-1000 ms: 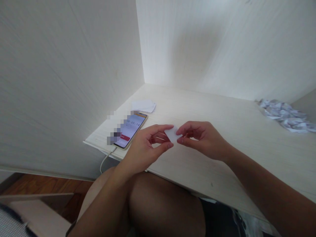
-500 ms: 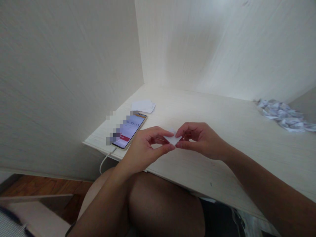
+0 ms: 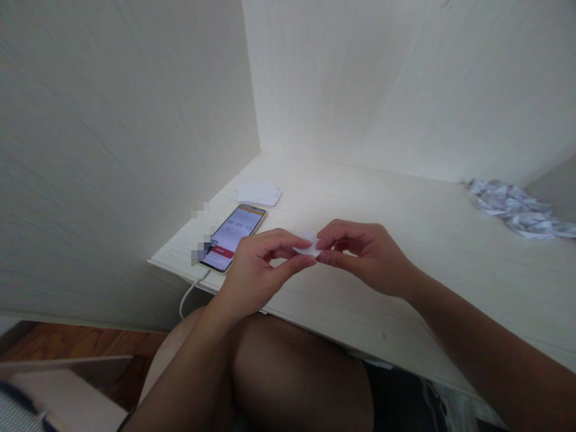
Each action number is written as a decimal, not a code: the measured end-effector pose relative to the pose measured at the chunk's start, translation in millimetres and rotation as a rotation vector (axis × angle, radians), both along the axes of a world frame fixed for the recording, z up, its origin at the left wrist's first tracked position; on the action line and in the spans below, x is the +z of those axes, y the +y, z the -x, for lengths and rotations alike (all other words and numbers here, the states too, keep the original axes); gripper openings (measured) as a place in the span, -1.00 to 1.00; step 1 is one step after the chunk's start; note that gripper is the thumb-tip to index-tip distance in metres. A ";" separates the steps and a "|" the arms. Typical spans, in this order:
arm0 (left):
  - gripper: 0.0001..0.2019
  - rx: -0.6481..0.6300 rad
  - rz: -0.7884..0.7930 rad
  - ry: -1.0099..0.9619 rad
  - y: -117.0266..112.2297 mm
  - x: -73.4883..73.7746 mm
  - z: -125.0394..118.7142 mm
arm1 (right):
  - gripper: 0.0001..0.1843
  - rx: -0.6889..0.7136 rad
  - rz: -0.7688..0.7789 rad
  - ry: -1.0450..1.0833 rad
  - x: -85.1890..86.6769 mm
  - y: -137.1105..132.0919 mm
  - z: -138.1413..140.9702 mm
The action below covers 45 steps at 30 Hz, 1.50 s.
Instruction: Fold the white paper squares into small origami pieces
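Observation:
Between my two hands is a small folded piece of white paper [image 3: 308, 248], held above the front part of the table. My left hand [image 3: 265, 267] pinches its left side between thumb and fingers. On the other side, the thumb and fingertips of my right hand [image 3: 362, 255] close on its right edge. The fingertips cover much of the paper, so its full shape is hidden. Just beyond my left hand lies a phone [image 3: 236, 231] with a timer on its screen.
Behind the phone rests a small stack of white paper pieces [image 3: 258, 193]. A heap of folded white paper strips [image 3: 517, 207] lies at the far right of the white table [image 3: 405, 324]. Pale panels rise at the left and back. A white cable [image 3: 186, 294] hangs over the front edge.
The paper has moved slightly left and tilted, with less of its face showing. My fingertips have come closer together around it.

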<state>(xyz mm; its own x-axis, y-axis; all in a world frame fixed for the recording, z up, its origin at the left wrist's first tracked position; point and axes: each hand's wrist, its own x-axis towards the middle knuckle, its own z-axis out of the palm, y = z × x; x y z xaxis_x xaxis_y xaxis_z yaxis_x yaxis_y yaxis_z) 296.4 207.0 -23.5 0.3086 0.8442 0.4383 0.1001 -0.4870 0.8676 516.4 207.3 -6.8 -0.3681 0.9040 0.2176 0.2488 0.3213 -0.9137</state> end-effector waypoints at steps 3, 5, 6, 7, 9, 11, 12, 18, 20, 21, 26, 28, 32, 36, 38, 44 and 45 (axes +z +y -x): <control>-0.90 0.024 -0.066 0.015 -0.3 0.6 -1.3 | -0.83 -0.009 -0.103 -0.015 0.4 -1.1 1.3; -0.92 0.037 -0.100 0.004 -0.5 0.8 -2.8 | -0.87 -0.015 -0.174 -0.010 0.8 -1.8 2.3; -0.93 0.045 -0.117 0.001 -0.6 0.8 -3.5 | -0.89 -0.019 -0.208 -0.009 1.1 -2.2 2.9; -0.94 0.056 -0.140 -0.001 -0.6 0.6 -4.1 | -0.90 -0.027 -0.241 -0.009 1.5 -2.6 3.5; -0.94 0.088 -0.191 0.005 -0.5 -0.6 -4.8 | -0.91 -0.048 -0.298 -0.013 2.3 -3.6 4.7; -0.92 0.129 -0.233 0.021 -0.2 -2.5 -4.8 | -0.90 -0.079 -0.340 -0.017 3.3 -4.9 5.6; -0.92 0.151 -0.246 0.028 -0.1 -3.6 -4.7 | -0.89 -0.091 -0.353 -0.020 3.8 -5.6 6.0; -0.95 0.244 -0.302 0.013 -1.8 -6.5 -5.9 | -0.88 -0.139 -0.395 -0.045 6.7 -11.1 9.1; -0.96 0.247 -0.296 -0.013 -3.2 -6.6 -7.3 | -0.89 -0.155 -0.401 -0.046 7.3 -12.8 10.4; -0.96 0.244 -0.281 -0.036 -3.9 -6.9 -8.3 | -0.89 -0.159 -0.405 -0.035 7.3 -13.6 11.1; -0.91 0.194 -0.144 -0.229 -7.1 -9.5 -14.8 | -0.91 -0.184 -0.368 0.040 6.3 -17.2 13.5; -0.90 0.181 -0.127 -0.286 -8.1 -9.4 -17.7 | -0.90 -0.197 -0.328 0.062 5.5 -18.3 13.9; -0.89 0.200 -0.130 -0.329 -9.7 -7.4 -21.1 | -0.90 -0.195 -0.266 0.116 4.6 -19.2 14.7; -0.74 0.169 -0.073 -0.345 -8.9 -7.3 -19.8 | -0.91 -0.193 -0.192 0.185 4.5 -18.5 15.9; -0.71 0.137 -0.071 -0.343 -7.5 -8.2 -18.1 | -0.90 -0.189 -0.168 0.208 4.2 -18.0 16.5; -0.76 0.115 -0.089 -0.304 -5.2 -7.8 -15.1 | -0.91 -0.156 -0.179 0.200 4.3 -17.3 15.4; -0.77 0.120 -0.103 -0.298 -5.1 -7.0 -14.9 | -0.91 -0.152 -0.185 0.185 4.6 -17.2 14.7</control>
<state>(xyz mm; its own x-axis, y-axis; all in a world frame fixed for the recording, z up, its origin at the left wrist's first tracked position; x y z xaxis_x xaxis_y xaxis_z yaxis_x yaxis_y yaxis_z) 311.3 201.9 -30.5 0.0548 0.8133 0.5793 -0.0883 -0.5739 0.8141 501.6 190.1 -2.2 -0.1705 0.8842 0.4348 0.1417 0.4587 -0.8772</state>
